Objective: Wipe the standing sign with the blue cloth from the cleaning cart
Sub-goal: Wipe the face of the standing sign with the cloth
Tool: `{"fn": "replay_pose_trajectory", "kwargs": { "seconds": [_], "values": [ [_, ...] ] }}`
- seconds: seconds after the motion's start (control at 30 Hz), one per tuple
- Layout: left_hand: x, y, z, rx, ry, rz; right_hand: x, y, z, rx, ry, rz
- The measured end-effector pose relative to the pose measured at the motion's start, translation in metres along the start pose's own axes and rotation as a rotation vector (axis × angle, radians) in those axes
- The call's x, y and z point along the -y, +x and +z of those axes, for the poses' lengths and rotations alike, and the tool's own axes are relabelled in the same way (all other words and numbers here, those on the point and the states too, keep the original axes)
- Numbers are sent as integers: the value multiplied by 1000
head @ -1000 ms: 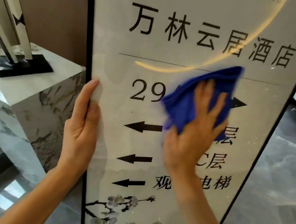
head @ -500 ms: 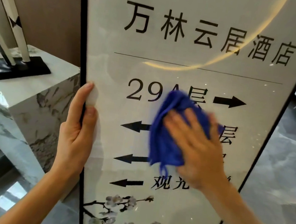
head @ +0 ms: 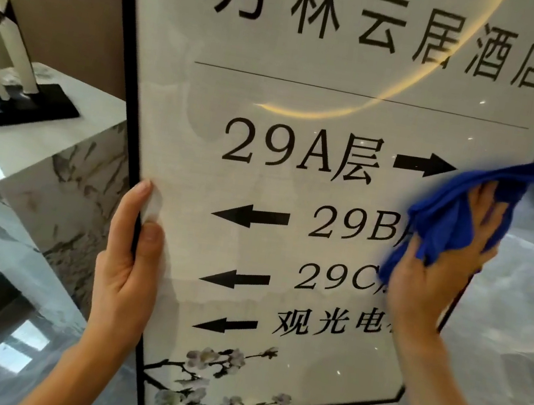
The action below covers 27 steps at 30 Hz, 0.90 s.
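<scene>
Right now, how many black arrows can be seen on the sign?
4. One arrow points right beside 29A; three point left: beside 29B, beside 29C, and the lowest. The blue cloth may hide more.

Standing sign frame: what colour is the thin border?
Black, a thin metal-looking frame around the pale standing sign; clearest in the head view along the left edge.

Hotel lobby: floor-directory sign [head: 312, 191], marble plinth [head: 37, 175].
</scene>
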<state>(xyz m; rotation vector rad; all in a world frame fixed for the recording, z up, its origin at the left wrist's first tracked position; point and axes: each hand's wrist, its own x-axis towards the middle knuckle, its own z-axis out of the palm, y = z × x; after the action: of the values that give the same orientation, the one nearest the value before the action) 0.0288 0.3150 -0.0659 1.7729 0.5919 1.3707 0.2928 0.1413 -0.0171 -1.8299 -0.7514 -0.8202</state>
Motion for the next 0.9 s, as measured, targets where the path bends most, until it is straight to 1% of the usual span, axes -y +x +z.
{"fn": "replay_pose_trajectory", "kwargs": {
  "seconds": [0.07,0.17,0.3,0.37,0.5,0.53,0.6,0.7,0.8,0.9],
  "values": [
    [2,-1,1,-3,-1,13,16,-26,11,16,-2,7],
    [2,-2,3,-17,-17,34,57,-82,31,128,-7,-87],
    [1,-2,1,-13,-42,25,105,-160,48,360,-159,-356],
    [0,-2,1,-1,-29,13,105,-174,48,427,-173,-450],
    [0,-1,-2,-14,-68,-59,77,-157,25,518,-24,-533],
    [0,-1,-1,-11,-88,-64,64,-148,16,522,-3,-527],
    [-3,-4,0,-2,-87,-70,30,-124,0,479,-9,-470],
    [-7,-11,2,-1,-44,-75,-22,-80,-22,443,-29,-324],
    [1,-29,2,7,52,-55,-60,-50,-36,390,-24,-182],
    [16,-49,-1,31,68,-126,-79,-48,-42,303,14,-163]
  ]
}}
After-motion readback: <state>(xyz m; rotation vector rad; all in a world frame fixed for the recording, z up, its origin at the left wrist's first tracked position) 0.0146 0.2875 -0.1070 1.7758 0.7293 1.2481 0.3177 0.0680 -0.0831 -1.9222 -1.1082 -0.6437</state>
